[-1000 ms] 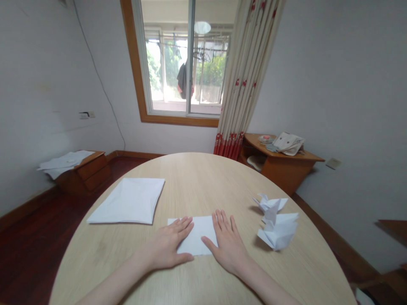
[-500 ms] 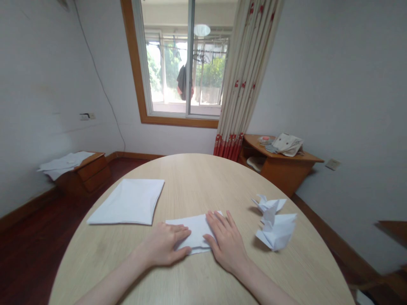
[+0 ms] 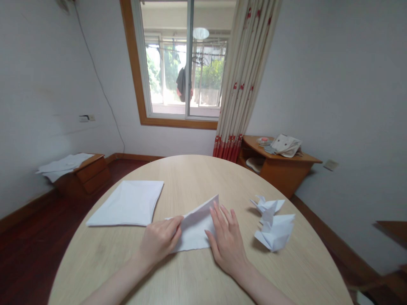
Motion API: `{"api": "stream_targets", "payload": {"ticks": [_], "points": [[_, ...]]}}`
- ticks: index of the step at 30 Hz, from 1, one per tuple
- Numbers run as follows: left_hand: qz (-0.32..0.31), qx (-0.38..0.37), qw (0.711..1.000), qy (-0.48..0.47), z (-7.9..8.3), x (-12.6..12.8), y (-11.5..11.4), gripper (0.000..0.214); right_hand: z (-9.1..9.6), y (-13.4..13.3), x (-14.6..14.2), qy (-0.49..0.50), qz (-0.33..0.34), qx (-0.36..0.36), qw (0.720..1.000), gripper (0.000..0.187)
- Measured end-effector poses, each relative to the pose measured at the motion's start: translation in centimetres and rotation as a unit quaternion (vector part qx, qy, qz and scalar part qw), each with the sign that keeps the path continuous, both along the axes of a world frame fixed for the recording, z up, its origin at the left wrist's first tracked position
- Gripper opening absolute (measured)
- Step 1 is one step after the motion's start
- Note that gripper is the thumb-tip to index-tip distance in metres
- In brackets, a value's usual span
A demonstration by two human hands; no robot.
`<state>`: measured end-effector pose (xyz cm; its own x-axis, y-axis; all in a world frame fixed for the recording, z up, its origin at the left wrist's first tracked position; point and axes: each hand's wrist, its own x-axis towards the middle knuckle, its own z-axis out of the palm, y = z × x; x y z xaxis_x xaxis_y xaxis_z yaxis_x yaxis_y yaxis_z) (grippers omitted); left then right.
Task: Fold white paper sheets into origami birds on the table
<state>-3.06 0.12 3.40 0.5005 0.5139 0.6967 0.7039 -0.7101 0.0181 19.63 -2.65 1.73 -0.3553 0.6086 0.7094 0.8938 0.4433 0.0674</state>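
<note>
- Daylight comes through the window at the top centre of the frame, beside a pale curtain with red marks, and falls on a round wooden table that fills the lower middle.
- At the lower centre I see the sheet of paper being worked, its near edge slightly ragged and low by the tabletop, its far side tipped up, with one corner standing highest just beyond the right hand's fingertips.
- On its left end, the left hand has fingers and thumb drawn together, pinching the paper.
- Against its right end lies the right hand, fingers spread and thumb apart, touching the sheet without clasping it.
- What has just changed: half a second ago both hands lay flatter over a lower-lying sheet; now the far side has risen and the left hand has curled into a grip. To my eye, that means pressing has given way to lifting or turning the paper, though I can't tell which.
- Toward the left of the frame lies a neat stack of white paper, apart from the hands.
- Right of centre stand two folded paper figures, near each other and clear of the right hand.
</note>
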Motion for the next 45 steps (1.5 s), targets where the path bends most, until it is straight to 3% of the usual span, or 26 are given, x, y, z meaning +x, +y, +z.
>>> {"api": "stream_targets", "payload": {"ticks": [5, 11, 17, 24, 29, 33, 40, 45], "points": [[0.034, 0.034, 0.998, -0.050, 0.3, 0.0, -0.1, 0.026, -0.5, 0.2, -0.3, 0.024, -0.020, -0.015, 0.999, 0.069], [0.001, 0.006, 0.989, -0.147, 0.5, 0.0, -0.1, 0.023, -1.0, 0.6, -0.2, -0.002, -0.059, -0.023, 0.998, 0.065], [-0.018, -0.104, 0.963, -0.249, 1.0, 0.4, -0.6, 0.023, -1.4, 1.1, 0.3, -0.016, -0.101, -0.014, 0.995, 0.058], [0.044, -0.306, 0.881, -0.357, 2.1, 0.6, -0.4, 0.030, -1.6, 1.4, 0.9, -0.011, -0.084, -0.018, 0.996, 0.051], [0.043, -0.387, 0.841, -0.375, 1.9, 0.5, 0.2, 0.035, -2.5, 2.0, 1.7, 0.001, -0.084, -0.061, 0.995, 0.045], [0.047, -0.428, 0.844, -0.321, 1.7, 0.3, 0.8, 0.039, -3.4, 2.6, 2.4, 0.016, -0.112, -0.127, 0.985, 0.047], [0.175, -0.382, 0.898, -0.128, 0.8, 0.0, 1.5, 0.056, -3.2, 2.7, 2.4, 0.010, -0.133, -0.215, 0.967, 0.049], [0.102, -0.367, 0.912, -0.152, -1.8, -0.1, 2.2, 0.074, -2.8, 2.4, 2.3, 0.026, -0.120, -0.197, 0.973, 0.051]]}}
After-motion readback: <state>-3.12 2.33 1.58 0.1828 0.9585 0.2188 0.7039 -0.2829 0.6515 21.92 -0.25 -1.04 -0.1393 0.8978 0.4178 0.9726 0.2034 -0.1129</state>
